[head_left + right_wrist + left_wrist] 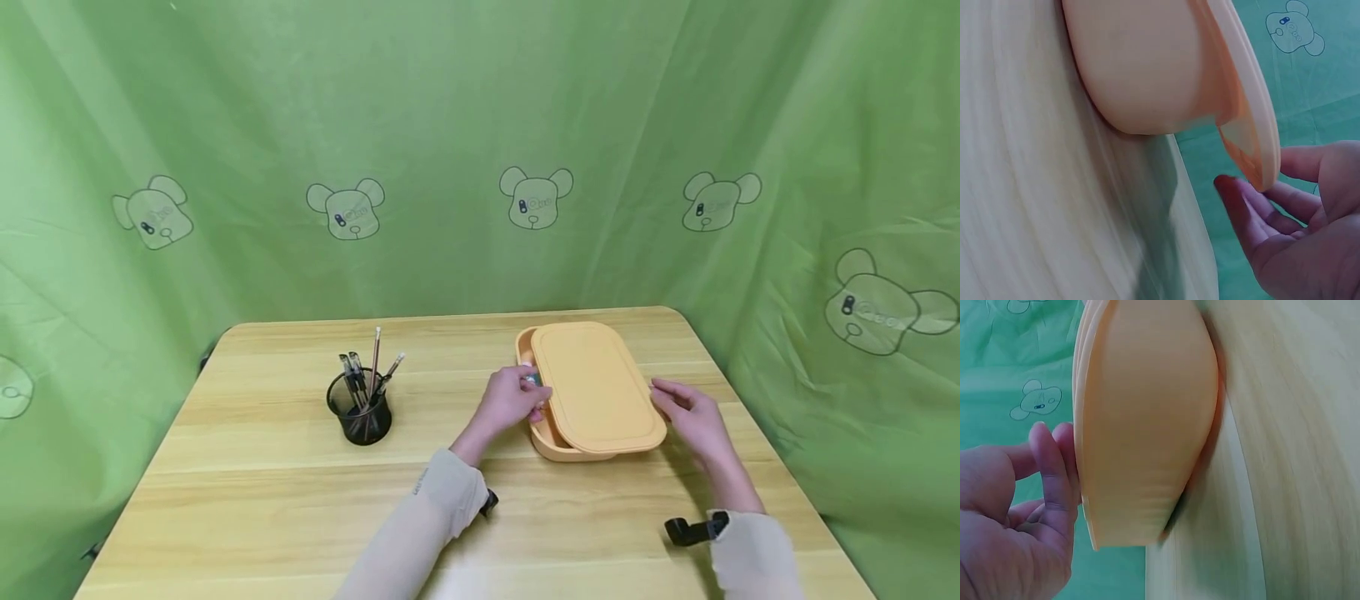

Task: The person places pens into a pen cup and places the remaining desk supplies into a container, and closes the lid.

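Observation:
An orange rectangular box [564, 450] stands on the wooden table at its right side. Its flat orange lid [596, 387] lies askew, shifted right, so a strip of the box's inside shows along the left. Something small, pink and teal, shows in that gap. My left hand [510, 396] has bent fingers at the lid's left edge, over the opening. In the left wrist view its fingertips reach the box wall's [1141, 425] top edge. My right hand [692, 417] pinches the lid's right edge between thumb and fingers; there the lid [1260, 125] rises clear of the box.
A black mesh pen holder [365, 421] with several pens and pencils stands left of the box. Green curtains [450, 100] with bear-head prints hang behind the table [262, 483] and along its sides.

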Demonstrator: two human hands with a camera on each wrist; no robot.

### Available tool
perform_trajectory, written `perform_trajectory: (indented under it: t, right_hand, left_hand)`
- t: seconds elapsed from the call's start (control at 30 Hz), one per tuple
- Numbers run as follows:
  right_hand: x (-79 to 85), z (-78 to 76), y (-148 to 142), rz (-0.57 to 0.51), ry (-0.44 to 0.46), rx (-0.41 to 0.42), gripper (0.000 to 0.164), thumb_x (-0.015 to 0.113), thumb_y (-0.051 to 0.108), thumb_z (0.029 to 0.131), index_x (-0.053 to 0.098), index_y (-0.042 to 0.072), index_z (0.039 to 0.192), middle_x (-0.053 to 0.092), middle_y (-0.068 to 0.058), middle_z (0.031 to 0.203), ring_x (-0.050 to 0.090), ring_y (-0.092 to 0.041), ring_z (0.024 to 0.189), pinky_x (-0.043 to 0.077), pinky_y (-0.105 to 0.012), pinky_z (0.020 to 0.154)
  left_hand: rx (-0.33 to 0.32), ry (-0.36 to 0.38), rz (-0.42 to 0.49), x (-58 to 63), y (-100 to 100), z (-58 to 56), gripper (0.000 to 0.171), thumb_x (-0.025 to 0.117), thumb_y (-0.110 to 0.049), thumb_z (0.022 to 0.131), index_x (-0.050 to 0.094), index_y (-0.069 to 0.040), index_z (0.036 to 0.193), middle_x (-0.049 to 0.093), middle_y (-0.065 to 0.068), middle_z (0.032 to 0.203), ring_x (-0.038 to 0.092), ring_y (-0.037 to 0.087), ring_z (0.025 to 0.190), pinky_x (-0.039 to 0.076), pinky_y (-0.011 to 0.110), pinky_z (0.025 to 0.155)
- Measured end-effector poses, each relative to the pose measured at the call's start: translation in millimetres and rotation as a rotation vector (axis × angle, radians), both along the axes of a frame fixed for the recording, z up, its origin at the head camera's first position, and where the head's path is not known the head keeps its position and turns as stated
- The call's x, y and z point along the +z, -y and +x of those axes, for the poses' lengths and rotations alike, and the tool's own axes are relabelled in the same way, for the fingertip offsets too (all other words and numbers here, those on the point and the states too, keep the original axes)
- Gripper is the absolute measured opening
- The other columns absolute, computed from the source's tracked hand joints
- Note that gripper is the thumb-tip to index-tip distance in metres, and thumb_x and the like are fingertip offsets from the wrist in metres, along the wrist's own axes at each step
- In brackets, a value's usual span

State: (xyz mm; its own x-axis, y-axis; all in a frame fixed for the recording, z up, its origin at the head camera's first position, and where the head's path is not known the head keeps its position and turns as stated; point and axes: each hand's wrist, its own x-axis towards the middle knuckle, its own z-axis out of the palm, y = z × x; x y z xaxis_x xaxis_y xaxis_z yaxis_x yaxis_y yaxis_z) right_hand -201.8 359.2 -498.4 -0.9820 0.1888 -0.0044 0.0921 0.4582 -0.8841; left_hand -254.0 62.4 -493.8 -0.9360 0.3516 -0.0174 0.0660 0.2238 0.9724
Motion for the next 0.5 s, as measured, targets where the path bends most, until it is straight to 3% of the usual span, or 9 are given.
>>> perform_trajectory:
  t: [0.23, 0.5]
  right_hand:
    - [-5.6, -0.1, -0.6, 0.011, 0.015, -0.036, 0.047, 0.057, 0.033, 0.096, 0.056, 0.002, 0.132, 0.06, -0.019, 0.124, 0.057, 0.006, 0.091, 0.052, -0.012, 0.077]
    - [2.7, 2.5, 4.4, 0.032, -0.002, -0.056, 0.048, 0.061, 0.037, 0.093, 0.059, 0.005, 0.129, 0.065, -0.007, 0.113, 0.058, 0.004, 0.09, 0.052, -0.013, 0.075]
  left_hand:
    - [0.05, -0.007, -0.032, 0.0, -6.9, 2.5, 0.059, 0.073, -0.011, 0.084, 0.049, 0.0, 0.137, 0.071, 0.0, 0.082, 0.068, 0.018, 0.057, 0.057, 0.026, 0.053]
    - [0.099, -0.019, -0.069, 3.4, -5.9, 0.6, 0.056, 0.075, -0.014, 0.083, 0.054, -0.003, 0.134, 0.069, -0.003, 0.079, 0.07, 0.017, 0.065, 0.055, 0.023, 0.055]
